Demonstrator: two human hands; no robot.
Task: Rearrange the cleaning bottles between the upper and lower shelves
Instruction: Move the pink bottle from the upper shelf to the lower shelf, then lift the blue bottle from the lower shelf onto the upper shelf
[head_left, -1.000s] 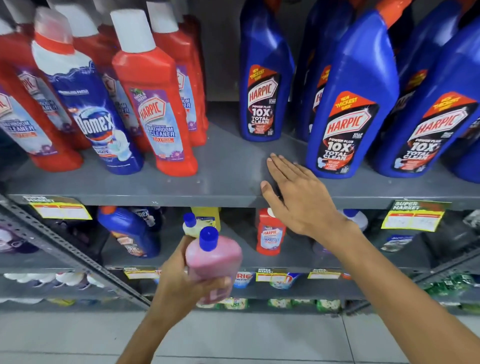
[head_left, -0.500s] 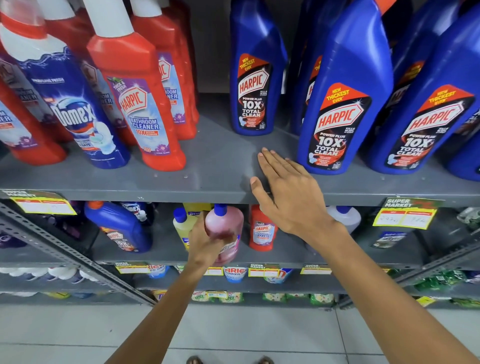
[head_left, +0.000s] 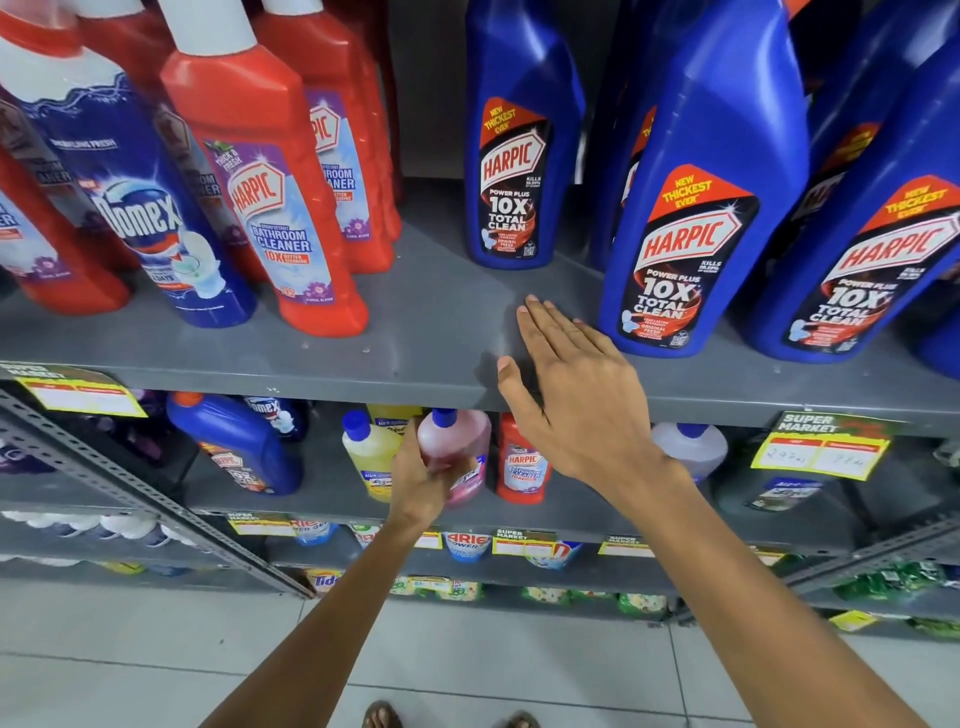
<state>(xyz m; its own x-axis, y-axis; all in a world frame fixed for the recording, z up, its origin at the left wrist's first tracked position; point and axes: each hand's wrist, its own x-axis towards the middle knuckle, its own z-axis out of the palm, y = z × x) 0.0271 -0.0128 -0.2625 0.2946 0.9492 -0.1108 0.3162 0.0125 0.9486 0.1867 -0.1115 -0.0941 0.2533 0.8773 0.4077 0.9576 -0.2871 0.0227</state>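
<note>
My left hand (head_left: 422, 475) grips a pink bottle with a blue cap (head_left: 460, 444) on the lower shelf (head_left: 332, 501), between a yellow bottle (head_left: 366, 452) and a small red Harpic bottle (head_left: 522, 460). My right hand (head_left: 571, 395) lies flat, fingers together, on the front edge of the grey upper shelf (head_left: 415, 343). That shelf carries red Harpic bathroom cleaner bottles (head_left: 270, 182), a blue Domex bottle (head_left: 140, 208) and large blue Harpic bottles (head_left: 701, 208).
A blue Harpic bottle (head_left: 239, 441) leans on the lower shelf at left; a pale bottle (head_left: 693, 447) stands behind my right wrist. Price tags (head_left: 821, 449) hang from the shelf edges. Lower shelves hold detergent packs (head_left: 467, 545). Tiled floor and my feet (head_left: 384, 714) lie below.
My left hand carried the pink bottle from in front of the shelves forward onto the lower shelf beside the yellow bottle. My right hand stayed on the upper shelf edge.
</note>
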